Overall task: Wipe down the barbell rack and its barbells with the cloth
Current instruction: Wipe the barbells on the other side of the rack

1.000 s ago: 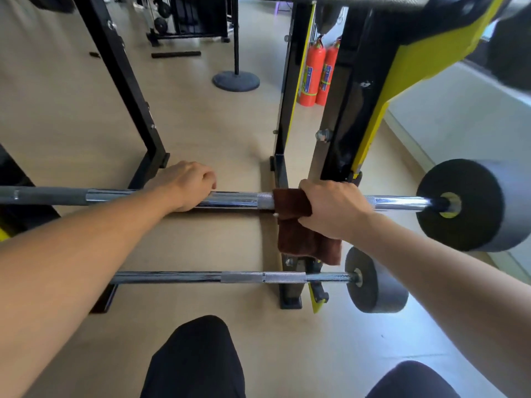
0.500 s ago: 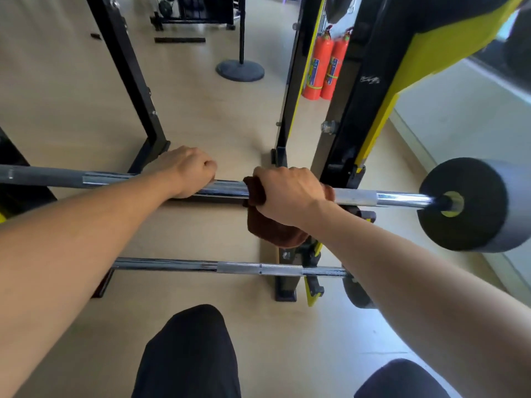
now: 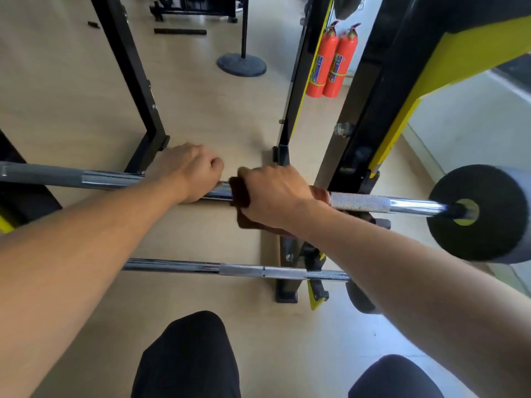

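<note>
Both arms reach forward, left hand [image 3: 188, 170] and right hand [image 3: 274, 195] fisted side by side.

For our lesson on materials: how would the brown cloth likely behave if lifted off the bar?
The brown cloth probably goes floppy: it wraps the upper barbell under the right hand and droops below. It looks light, and unlikely to slip.

Single view, head-mounted, wide-angle. Looks forward and steeply down from above the person's own knees [image 3: 189, 354], which fill the bottom edge. Both forearms enter from the lower corners and run up to the upper barbell [image 3: 359, 201], close under the lens at mid-frame. A lower barbell [image 3: 244, 270] sits nearer the floor beneath it. Rack upright [image 3: 370, 116] leans in at right, edges bowed by the lens. Far field at top: floor, two red fire extinguishers [image 3: 330, 61]. No second view to compare.
</note>
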`<state>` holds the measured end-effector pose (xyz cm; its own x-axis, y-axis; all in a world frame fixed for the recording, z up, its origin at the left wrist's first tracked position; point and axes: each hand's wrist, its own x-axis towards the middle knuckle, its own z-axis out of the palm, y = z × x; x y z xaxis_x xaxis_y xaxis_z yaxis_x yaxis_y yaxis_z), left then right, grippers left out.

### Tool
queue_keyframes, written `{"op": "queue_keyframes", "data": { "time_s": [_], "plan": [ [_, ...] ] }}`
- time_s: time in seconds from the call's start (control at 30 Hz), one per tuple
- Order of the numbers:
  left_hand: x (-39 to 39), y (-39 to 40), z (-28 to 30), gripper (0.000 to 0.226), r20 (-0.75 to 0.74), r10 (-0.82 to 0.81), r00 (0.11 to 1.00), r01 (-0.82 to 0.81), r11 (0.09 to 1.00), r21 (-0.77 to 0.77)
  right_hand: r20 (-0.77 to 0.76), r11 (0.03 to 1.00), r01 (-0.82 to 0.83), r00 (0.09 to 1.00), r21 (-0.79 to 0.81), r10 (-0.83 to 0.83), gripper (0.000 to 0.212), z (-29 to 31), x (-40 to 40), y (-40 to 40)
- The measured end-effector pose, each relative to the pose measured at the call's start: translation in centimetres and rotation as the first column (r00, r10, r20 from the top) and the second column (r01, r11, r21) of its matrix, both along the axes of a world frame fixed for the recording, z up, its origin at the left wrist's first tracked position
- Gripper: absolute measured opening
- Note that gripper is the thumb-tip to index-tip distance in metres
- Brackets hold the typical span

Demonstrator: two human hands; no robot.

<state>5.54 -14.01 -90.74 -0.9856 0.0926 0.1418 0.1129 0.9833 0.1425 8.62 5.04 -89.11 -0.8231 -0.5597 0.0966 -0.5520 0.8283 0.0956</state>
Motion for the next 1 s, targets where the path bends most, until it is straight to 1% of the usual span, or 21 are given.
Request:
{"op": "queue_keyframes", "data": {
  "time_s": [0.1,0.17,0.27,0.3,0.37,0.47,0.53,0.63,0.7,0.77,0.9,0.93,1.0],
  "plan": [
    [-0.1,-0.1,-0.2,0.046,0.01,0.001,1.0,-0.001,1.0,-0.009,-0.016,0.999,-0.035,0.999,-0.028,0.034,0.026,-0.6,0.0,-1.8],
    [-0.2,-0.5,-0.4,0.047,0.024,-0.018,1.0,0.018,1.0,0.013,0.04,1.0,0.003,0.999,0.006,-0.004,0.029,0.3,0.3,0.8],
    [0.1,-0.6,-0.3,0.047,0.035,-0.011,0.999,0.01,0.999,0.039,0.13,0.986,0.129,0.981,0.104,-0.142,0.026,1.6,0.3,7.4],
    [0.2,-0.5,-0.2,0.046,0.035,-0.004,0.999,0.003,0.999,0.045,0.135,0.981,0.158,0.976,0.115,-0.173,0.025,1.9,0.5,9.0],
    [0.2,-0.3,-0.1,0.045,0.016,0.0,1.0,-0.001,0.999,0.048,0.111,0.979,0.168,0.977,0.118,-0.181,0.025,1.6,0.6,10.2],
    [0.0,-0.2,-0.2,0.049,-0.032,-0.004,0.999,0.005,1.0,0.025,0.066,0.98,0.164,0.983,0.113,-0.172,0.023,0.7,0.4,8.4],
    [-0.1,-0.2,-0.4,0.048,-0.035,-0.006,0.999,0.007,1.0,0.012,0.039,0.985,0.142,0.988,0.094,-0.146,0.023,0.3,0.1,6.8],
    [0.3,-0.1,-0.2,0.045,-0.035,-0.036,0.999,0.036,0.999,0.015,0.065,0.997,0.063,0.996,0.042,-0.065,0.02,0.1,-0.2,2.7],
    [0.5,-0.1,-0.1,0.044,-0.04,-0.033,0.999,0.034,0.999,0.021,0.039,1.0,0.006,0.999,0.022,-0.007,0.018,-0.2,-0.2,-0.6],
    [0.6,0.0,0.1,0.043,-0.04,-0.001,0.999,0.001,1.0,0.006,0.002,1.0,-0.01,1.0,0.011,0.01,0.017,-0.6,-0.4,-2.5],
    [0.8,0.2,0.6,0.041,0.002,0.035,0.999,-0.035,0.999,0.02,-0.027,0.999,-0.032,0.999,-0.022,0.032,0.016,-1.2,-0.4,-2.0],
    [0.9,0.3,0.7,0.04,0.015,0.055,0.998,-0.055,0.998,0.031,-0.014,0.998,-0.056,0.998,-0.035,0.055,0.017,-1.1,-0.4,-1.5],
    [0.9,0.1,0.7,0.042,0.031,0.086,0.996,-0.088,0.995,0.056,0.058,0.997,-0.064,0.996,-0.044,0.067,0.021,-0.6,-0.7,-0.1]
  ]
}}
